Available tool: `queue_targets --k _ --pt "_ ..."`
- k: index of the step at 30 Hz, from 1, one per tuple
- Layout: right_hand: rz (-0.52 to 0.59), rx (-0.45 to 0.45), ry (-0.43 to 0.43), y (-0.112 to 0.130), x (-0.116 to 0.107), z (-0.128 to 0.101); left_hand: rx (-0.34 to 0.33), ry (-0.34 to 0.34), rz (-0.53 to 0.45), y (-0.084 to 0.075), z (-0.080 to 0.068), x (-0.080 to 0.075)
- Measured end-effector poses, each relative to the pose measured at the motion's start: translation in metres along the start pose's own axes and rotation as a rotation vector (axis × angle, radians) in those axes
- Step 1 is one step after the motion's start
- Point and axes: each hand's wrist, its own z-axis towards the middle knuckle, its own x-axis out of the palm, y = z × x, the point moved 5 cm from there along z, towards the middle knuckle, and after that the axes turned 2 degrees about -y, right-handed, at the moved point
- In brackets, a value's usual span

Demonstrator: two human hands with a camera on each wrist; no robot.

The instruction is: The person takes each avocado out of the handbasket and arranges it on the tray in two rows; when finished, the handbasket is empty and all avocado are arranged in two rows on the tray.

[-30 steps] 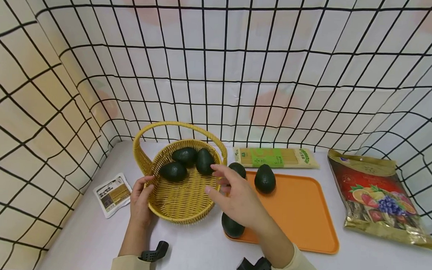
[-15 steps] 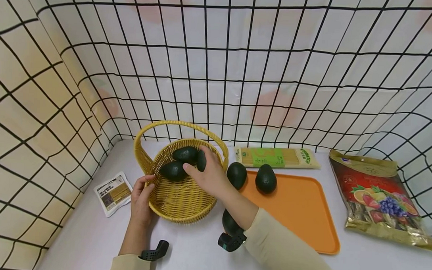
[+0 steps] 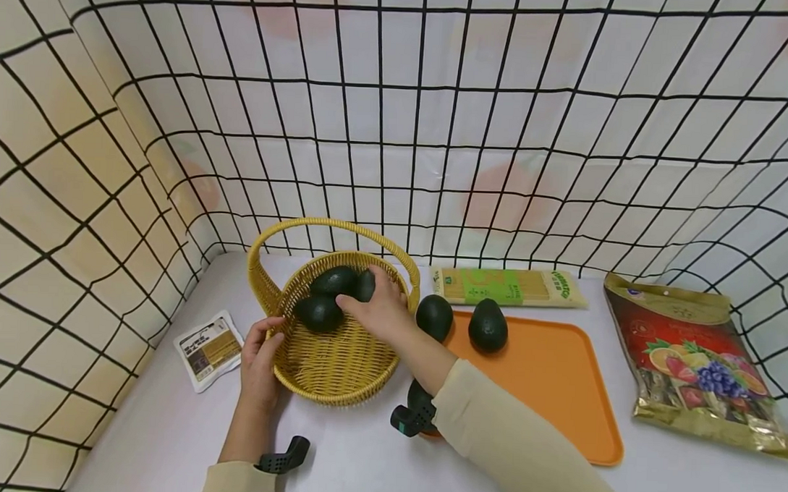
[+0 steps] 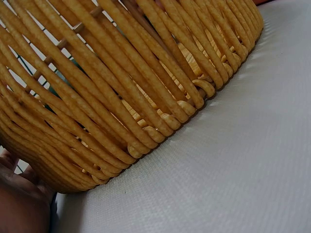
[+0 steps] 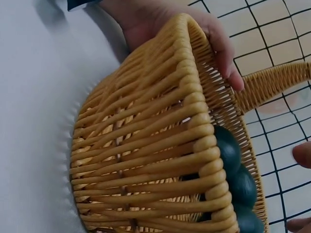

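In the head view, my left hand (image 3: 259,368) holds the left side of the yellow wicker basket (image 3: 327,377), fingers over its rim. My right hand (image 3: 384,307) reaches over the basket's right side, thumb and fingers around a dark green avocado (image 3: 365,286) that is partly covered by them. Two more avocados lie beside it, one at the back (image 3: 334,281) and one to the left (image 3: 318,313). The right wrist view shows the basket's wall (image 5: 146,145), avocados (image 5: 228,150) behind its rim, and right-hand fingertips (image 5: 302,154) at the image edge.
An orange tray (image 3: 552,382) lies on the right, with avocados (image 3: 488,326) at its left end, one partly hidden under my right wrist. Behind it is a noodle packet (image 3: 510,288). A red-gold candy bag (image 3: 702,365) lies far right, a small sachet (image 3: 209,349) left. Black netting surrounds the table.
My right hand has come from above the basket's right rim into it and taken hold of the right avocado, which has shifted slightly left against the others. My left hand has stayed put.
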Motion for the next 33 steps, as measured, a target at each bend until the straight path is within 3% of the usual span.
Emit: queue_targets --k 21,33 --pt "-0.039 -0.031 0.189 -0.006 0.016 0.01 0.002 -0.001 -0.005 0.004 0.002 -0.003" --pt "-0.01 -0.07 0.222 -0.006 0.022 0.012 0.02 -0.007 -0.007 0.003 0.005 -0.002"
